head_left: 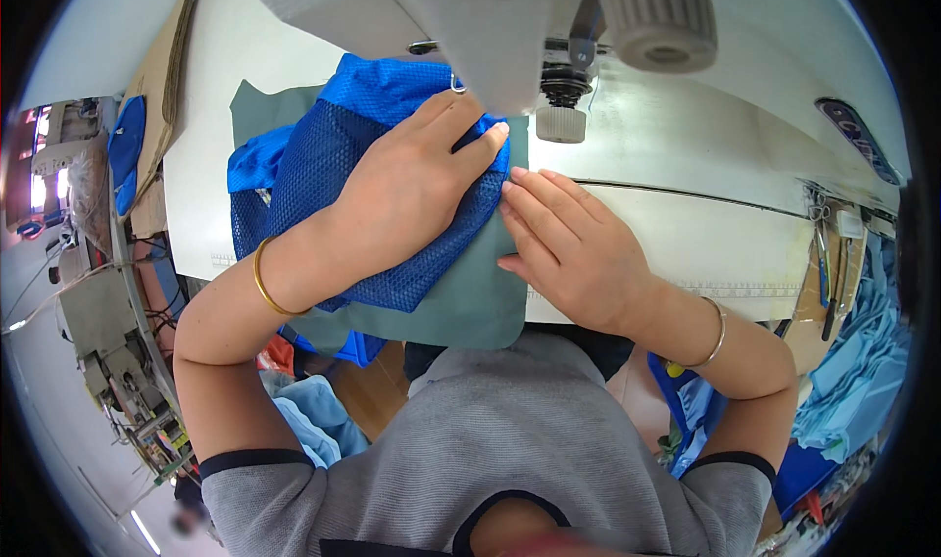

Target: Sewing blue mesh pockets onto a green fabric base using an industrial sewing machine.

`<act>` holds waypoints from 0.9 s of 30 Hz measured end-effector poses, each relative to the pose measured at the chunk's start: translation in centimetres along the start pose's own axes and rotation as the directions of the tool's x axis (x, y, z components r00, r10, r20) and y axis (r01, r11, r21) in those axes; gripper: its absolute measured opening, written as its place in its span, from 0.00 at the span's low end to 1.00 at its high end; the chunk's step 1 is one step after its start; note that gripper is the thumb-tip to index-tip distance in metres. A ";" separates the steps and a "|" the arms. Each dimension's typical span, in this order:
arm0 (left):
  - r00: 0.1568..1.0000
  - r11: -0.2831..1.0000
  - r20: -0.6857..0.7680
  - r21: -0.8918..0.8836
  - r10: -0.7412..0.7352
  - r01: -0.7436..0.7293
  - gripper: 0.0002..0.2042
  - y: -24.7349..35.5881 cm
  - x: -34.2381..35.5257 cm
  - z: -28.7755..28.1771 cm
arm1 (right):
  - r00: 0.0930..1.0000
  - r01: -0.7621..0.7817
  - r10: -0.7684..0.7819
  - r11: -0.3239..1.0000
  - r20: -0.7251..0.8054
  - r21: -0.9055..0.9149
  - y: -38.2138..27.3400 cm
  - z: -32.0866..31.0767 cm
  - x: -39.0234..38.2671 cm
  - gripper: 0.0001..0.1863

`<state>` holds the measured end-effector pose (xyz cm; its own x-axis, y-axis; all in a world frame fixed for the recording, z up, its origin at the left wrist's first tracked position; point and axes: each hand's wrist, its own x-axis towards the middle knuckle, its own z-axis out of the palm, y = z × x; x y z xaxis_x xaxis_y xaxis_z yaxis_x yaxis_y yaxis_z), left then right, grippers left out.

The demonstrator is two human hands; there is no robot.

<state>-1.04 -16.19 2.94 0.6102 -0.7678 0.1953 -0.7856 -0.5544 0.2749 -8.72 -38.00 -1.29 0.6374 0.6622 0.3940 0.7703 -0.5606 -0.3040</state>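
Observation:
A bundle of blue mesh fabric (328, 170) with a brighter blue band lies under the head of a white sewing machine (490, 43), on a grey-green sheet (480, 292). My left hand (412, 175) rests over the fabric close to the needle area, its fingers bent down onto the cloth and its thumb reaching to the fabric's right edge. The machine head partly hides those fingertips. My right hand (578, 253) lies to the right, fingers stretched out together, the tips touching the edge of the fabric.
A white machine table (686, 234) carries a printed ruler strip along its near edge. Scissors and tweezers (821, 248) lie at its right end. Light blue cloth (853, 381) is heaped at the far right. Another machine (108, 332) stands at the left.

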 end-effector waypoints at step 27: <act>0.998 0.997 0.003 0.043 -0.065 0.064 0.17 -0.4 1.0 0.3 | 0.983 -0.125 0.106 0.984 -0.148 -0.130 7.2 -0.8 3.3 0.16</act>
<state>-0.20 -16.83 2.71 0.6594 -0.7314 0.1742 -0.7483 -0.6161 0.2458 -1.14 -40.27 -1.47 0.7053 0.5181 0.4838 0.6752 -0.6988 -0.2360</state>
